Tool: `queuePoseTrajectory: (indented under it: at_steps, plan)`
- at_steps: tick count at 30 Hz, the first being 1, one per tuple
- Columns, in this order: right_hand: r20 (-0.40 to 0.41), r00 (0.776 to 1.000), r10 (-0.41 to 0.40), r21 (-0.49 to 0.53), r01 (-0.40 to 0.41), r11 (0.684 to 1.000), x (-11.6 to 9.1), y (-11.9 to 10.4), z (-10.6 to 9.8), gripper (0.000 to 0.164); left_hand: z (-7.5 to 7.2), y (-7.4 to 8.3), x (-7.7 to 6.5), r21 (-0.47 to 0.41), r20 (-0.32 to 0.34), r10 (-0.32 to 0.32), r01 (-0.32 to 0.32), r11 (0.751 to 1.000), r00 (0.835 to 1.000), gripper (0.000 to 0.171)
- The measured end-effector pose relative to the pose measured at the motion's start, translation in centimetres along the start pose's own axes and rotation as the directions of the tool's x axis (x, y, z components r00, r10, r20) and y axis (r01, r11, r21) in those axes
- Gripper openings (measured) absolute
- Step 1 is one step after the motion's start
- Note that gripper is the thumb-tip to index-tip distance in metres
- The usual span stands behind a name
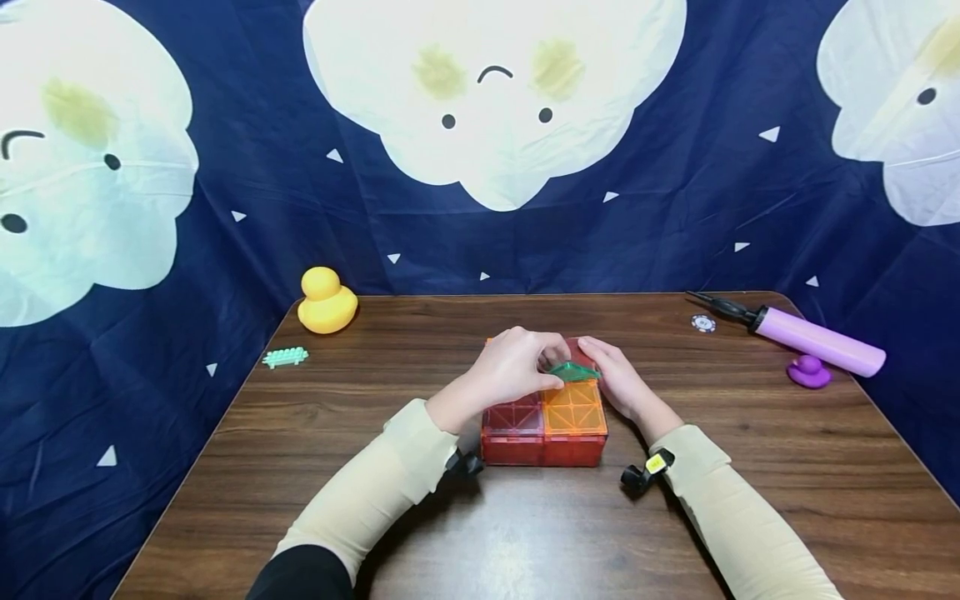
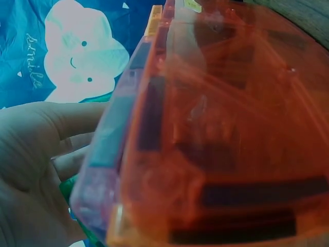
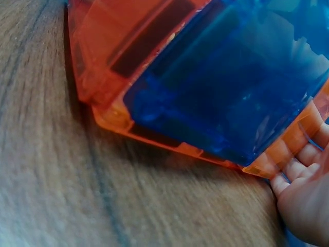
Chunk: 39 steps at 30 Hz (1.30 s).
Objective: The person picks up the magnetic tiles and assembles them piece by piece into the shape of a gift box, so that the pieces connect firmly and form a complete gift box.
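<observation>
A low box built of translucent magnetic tiles [image 1: 543, 450] stands mid-table, with red tiles along its near side and purple and orange tiles [image 1: 573, 408] on top. Over its far right part, my left hand [image 1: 513, 362] pinches a green magnetic tile [image 1: 576, 372], which is tilted. My right hand [image 1: 617, 375] rests against the box's right side, fingers extended toward the far corner. A blue tile [image 3: 205, 98] shows on that side in the right wrist view, with the fingers beside an orange one. Close up in the left wrist view is a red-orange tile [image 2: 241, 118].
On the left stand a yellow rubber duck [image 1: 327, 302] and a small mint-green toy [image 1: 285, 357]. At right lie a pink hand pump [image 1: 817, 340], a purple duck [image 1: 808, 372] and a poker chip [image 1: 702, 323]. A blue cloud-printed curtain [image 1: 420, 225] hangs behind the wooden table [image 1: 390, 333].
</observation>
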State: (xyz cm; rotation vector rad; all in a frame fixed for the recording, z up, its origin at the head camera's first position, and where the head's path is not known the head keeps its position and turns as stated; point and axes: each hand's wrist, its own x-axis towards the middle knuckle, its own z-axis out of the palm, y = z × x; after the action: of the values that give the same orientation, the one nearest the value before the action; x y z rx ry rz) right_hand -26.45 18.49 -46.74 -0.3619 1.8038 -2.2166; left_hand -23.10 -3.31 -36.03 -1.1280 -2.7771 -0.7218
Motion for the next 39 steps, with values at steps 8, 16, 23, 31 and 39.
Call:
queuePoseTrajectory:
  at_steps: [8, 16, 23, 31, 39]
  plan:
    - [0.001, 1.0, 0.002, -0.002, -0.002, 1.0, -0.14, 0.03, -0.22, 0.029, 0.08, -0.04, 0.19, -0.001, 0.005, 0.004, -0.004, 1.0, 1.0, 0.013]
    - [0.007, 1.0, -0.009, 0.013, 0.009, 1.0, -0.04, 0.11, -0.16, 0.027, -0.26, -0.19, 0.18, -0.068, 0.022, 0.002, -0.001, 0.998, 1.0, 0.011]
    - [0.003, 1.0, -0.01, 0.014, 0.01, 1.0, 0.08, 0.11, -0.18, 0.026, -0.25, -0.41, 0.3, -0.091, 0.034, 0.0, 0.003, 0.996, 0.999, 0.012]
    - [-0.014, 1.0, 0.014, 0.015, -0.014, 1.0, 0.16, 0.06, -0.15, 0.032, -0.16, -0.6, 0.22, -0.064, 0.046, -0.028, 0.031, 0.997, 0.999, 0.02]
    - [-0.016, 1.0, 0.009, -0.008, -0.009, 1.0, 0.01, 0.0, -0.22, 0.03, -0.16, -0.83, 0.09, -0.046, 0.052, -0.031, 0.033, 0.998, 0.998, 0.023]
